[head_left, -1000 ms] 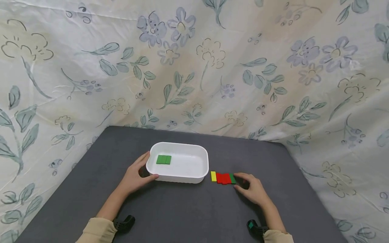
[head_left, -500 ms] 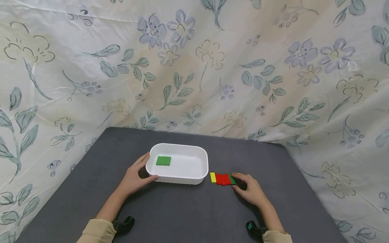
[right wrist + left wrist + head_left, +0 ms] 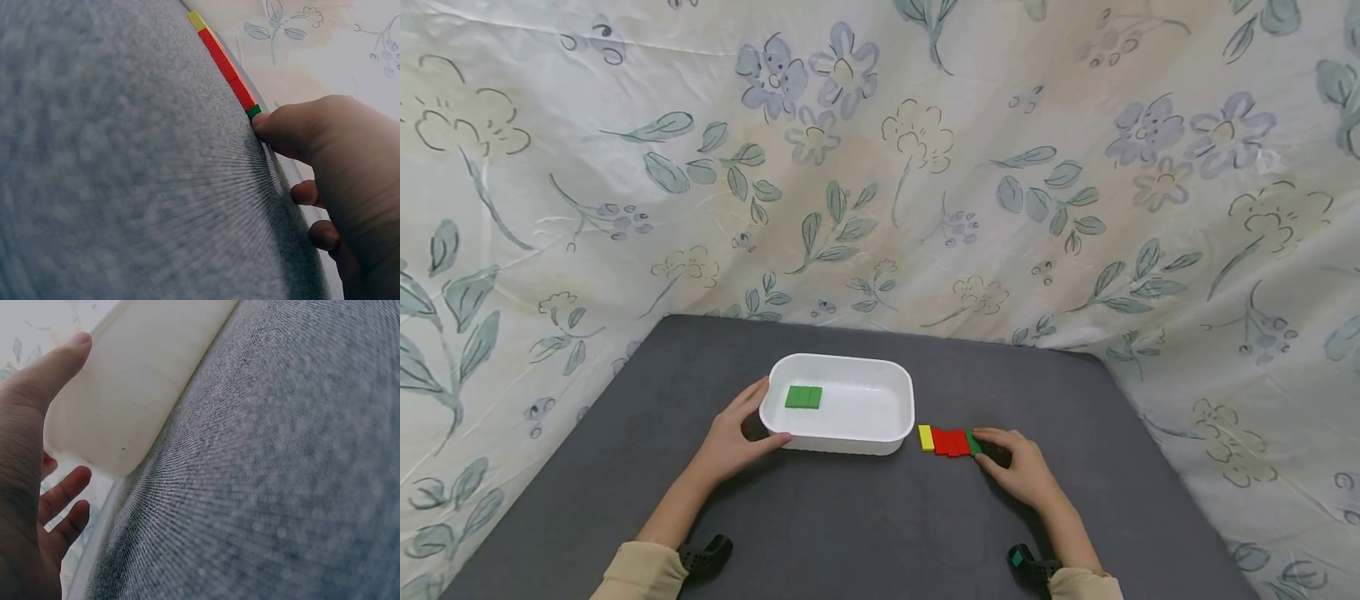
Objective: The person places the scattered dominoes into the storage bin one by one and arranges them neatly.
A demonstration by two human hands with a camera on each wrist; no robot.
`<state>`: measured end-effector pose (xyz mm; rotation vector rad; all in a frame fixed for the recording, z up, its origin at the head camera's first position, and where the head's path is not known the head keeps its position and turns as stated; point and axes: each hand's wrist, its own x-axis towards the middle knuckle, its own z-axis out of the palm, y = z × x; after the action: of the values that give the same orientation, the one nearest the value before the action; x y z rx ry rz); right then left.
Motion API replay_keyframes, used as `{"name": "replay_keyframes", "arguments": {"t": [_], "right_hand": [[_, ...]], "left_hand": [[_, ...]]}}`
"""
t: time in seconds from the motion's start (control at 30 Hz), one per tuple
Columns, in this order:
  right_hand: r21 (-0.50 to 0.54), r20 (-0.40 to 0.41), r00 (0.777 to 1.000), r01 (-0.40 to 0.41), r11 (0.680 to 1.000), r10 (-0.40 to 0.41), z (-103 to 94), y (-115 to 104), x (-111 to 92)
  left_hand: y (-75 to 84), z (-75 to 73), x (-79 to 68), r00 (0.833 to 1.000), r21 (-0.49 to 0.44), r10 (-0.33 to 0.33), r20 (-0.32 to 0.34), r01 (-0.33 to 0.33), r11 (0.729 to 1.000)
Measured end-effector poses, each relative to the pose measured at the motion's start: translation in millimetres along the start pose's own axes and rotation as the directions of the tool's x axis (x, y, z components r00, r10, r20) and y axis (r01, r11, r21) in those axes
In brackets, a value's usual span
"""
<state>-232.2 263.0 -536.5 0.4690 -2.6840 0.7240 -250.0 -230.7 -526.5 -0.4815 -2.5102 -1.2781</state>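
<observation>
Left grip [image 3: 733,433] clamped on tub [image 3: 859,406], green tiles [image 3: 803,397] inside; right grip [image 3: 1018,468] pinching green tile [image 3: 974,443] outside

White tub [image 3: 144,375]: cut off by my left wrist view's top edge. Speck [image 3: 123,449] on it: too small to identify. Green tile [image 3: 973,444]: partly hidden by my right fingers [image 3: 996,435]. Tabletop [image 3: 125,156]: blurred, right wrist view.

Right hand [image 3: 353,172], thumb touched a green block [image 3: 253,110]. Row beyond: red blocks [image 3: 226,70], then one yellow block [image 3: 197,21]. Grey cloth [image 3: 119,156] lay beneath; flowered curtain [image 3: 300,72] hung behind.
</observation>
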Motion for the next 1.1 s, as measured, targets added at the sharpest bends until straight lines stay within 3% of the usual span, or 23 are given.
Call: {"name": "replay_keyframes", "arguments": {"t": [0.73,1.1], "right_hand": [[0.050,-0.157,0.987,0.038,0.998,-0.030,-11.7,-12.1,6.9],[0.047,-0.109,0.994,-0.010,0.999,0.015,-19.1,-23.8,30.2]], "left_hand": [[1.1,0.0,6.0,1.000,-0.010,-0.021,0.022,0.021,1.000],[2.3,-2.8,2.8,0.999,-0.018,-0.029,0.021,0.030,0.999]]}}
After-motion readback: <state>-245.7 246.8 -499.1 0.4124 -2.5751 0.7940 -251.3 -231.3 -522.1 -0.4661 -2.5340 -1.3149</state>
